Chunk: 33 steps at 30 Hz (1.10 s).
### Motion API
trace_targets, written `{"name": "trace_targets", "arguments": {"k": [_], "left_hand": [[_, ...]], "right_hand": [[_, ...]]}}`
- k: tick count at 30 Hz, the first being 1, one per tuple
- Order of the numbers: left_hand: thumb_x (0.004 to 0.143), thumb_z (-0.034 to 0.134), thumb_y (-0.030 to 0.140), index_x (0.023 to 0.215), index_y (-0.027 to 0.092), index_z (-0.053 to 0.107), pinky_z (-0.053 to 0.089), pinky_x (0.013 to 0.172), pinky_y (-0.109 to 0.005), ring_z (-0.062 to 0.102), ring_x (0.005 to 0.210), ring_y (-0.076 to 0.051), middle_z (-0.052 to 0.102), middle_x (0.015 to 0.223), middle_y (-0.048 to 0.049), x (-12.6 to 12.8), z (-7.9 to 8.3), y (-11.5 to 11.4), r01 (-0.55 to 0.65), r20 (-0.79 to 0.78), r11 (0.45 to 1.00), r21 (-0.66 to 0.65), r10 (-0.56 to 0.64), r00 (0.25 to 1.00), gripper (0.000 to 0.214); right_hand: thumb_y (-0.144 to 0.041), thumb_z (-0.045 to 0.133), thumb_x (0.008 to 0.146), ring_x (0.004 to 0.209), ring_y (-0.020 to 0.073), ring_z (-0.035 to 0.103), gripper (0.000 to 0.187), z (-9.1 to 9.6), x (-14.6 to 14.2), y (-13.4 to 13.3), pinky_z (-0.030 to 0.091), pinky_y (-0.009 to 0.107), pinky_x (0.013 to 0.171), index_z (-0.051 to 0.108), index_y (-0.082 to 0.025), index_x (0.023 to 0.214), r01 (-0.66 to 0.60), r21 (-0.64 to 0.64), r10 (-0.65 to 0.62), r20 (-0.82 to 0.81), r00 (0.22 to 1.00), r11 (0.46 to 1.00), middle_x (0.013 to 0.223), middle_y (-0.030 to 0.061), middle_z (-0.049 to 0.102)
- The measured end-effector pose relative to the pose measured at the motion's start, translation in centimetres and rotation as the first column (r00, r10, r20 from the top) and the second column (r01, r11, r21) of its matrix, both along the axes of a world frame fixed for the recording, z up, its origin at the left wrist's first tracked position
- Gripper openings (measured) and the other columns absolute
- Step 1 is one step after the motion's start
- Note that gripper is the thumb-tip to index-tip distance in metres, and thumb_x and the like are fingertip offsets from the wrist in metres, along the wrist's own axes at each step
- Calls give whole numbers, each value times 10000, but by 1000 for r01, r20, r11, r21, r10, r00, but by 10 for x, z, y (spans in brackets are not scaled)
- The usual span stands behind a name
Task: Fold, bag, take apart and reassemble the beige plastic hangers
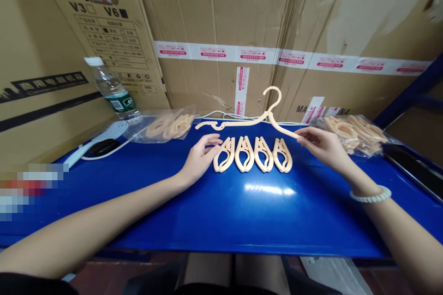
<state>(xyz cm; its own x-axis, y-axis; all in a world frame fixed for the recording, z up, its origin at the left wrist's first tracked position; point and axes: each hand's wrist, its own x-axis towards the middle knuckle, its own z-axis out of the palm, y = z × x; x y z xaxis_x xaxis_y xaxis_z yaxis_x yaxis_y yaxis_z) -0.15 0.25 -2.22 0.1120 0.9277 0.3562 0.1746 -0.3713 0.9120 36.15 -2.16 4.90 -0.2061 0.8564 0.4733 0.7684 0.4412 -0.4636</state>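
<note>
While your right hand [321,145] pinches the unfolded hanger [252,122] by one end, your left hand [200,156] is curled, half wide. Beside it, four folded hangers [256,156] lie on the table [224,212].

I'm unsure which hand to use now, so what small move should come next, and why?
Probably bring your left hand up to the unfolded hanger's free left end: your right hand pinches only its right end, and your left is just below, beside the folded hangers.
</note>
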Motion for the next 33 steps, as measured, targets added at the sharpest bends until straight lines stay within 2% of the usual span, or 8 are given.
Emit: {"name": "trace_targets", "arguments": {"k": [4,7,12,16,21,25,30,33], "left_hand": [[864,619,277,1376,195,450,487,1086,-487,639,1215,-259,615,1353,-153,0,-3,2,-71,121,996,-47,76,990,545],[885,612,279,1409,221,405,528,1049,-434,677,1138,-220,563,1416,-143,1,1,-1,-91,164,996,-19,93,982,566],[872,655,286,1460,213,392,599,856,-330,698,873,-138,604,1337,-133,3,8,-12,49,39,996,71,-52,998,648],[880,654,293,1346,174,534,582,910,-361,690,972,-189,688,1121,-91,4,10,-16,51,-26,984,171,-47,999,495],[870,670,333,1161,168,637,580,928,-387,685,1017,-217,695,1100,-87,2,9,-14,19,0,993,120,-20,1000,336],[830,713,348,1128,165,636,595,894,-381,699,960,-208,693,1065,-76,2,10,-12,20,70,997,75,-25,997,358],[826,722,350,1133,171,623,618,800,-360,716,817,-184,690,989,-54,3,10,-13,56,102,998,32,-59,993,369],[824,726,338,1135,167,629,611,770,-338,712,767,-168,685,967,-45,3,11,-14,66,107,997,33,-69,992,368]], "right_hand": [[-518,583,949,847,273,705,331,-2,-14,-4,594,403,767,674,-210,1031,-98,-60,94,-63,994,993,975,93,745],[-484,553,965,823,262,693,310,-5,-23,-6,579,393,742,673,-206,1030,-113,-30,113,14,993,993,960,94,739],[-443,518,978,799,253,676,298,-8,-33,-11,562,390,729,684,-205,1048,-136,-3,136,103,985,991,984,105,739],[-424,494,1000,808,251,668,295,-10,-34,-11,555,398,733,677,-214,1100,-159,-18,160,103,982,987,1017,103,729],[-381,463,1020,847,280,600,323,-9,-31,-7,520,437,780,688,-203,1169,-232,109,192,292,937,967,934,113,703],[-362,415,1035,892,319,594,362,-8,-28,-8,482,459,782,698,-206,1199,-176,151,82,484,871,973,983,134,730],[-183,395,990,755,253,677,407,-10,-25,-16,429,356,611,668,-243,1286,0,222,-137,604,785,975,1177,89,733],[-119,402,951,746,234,693,439,-9,-26,-19,417,333,566,669,-235,1280,10,303,-212,643,735,953,1223,76,723]]}}
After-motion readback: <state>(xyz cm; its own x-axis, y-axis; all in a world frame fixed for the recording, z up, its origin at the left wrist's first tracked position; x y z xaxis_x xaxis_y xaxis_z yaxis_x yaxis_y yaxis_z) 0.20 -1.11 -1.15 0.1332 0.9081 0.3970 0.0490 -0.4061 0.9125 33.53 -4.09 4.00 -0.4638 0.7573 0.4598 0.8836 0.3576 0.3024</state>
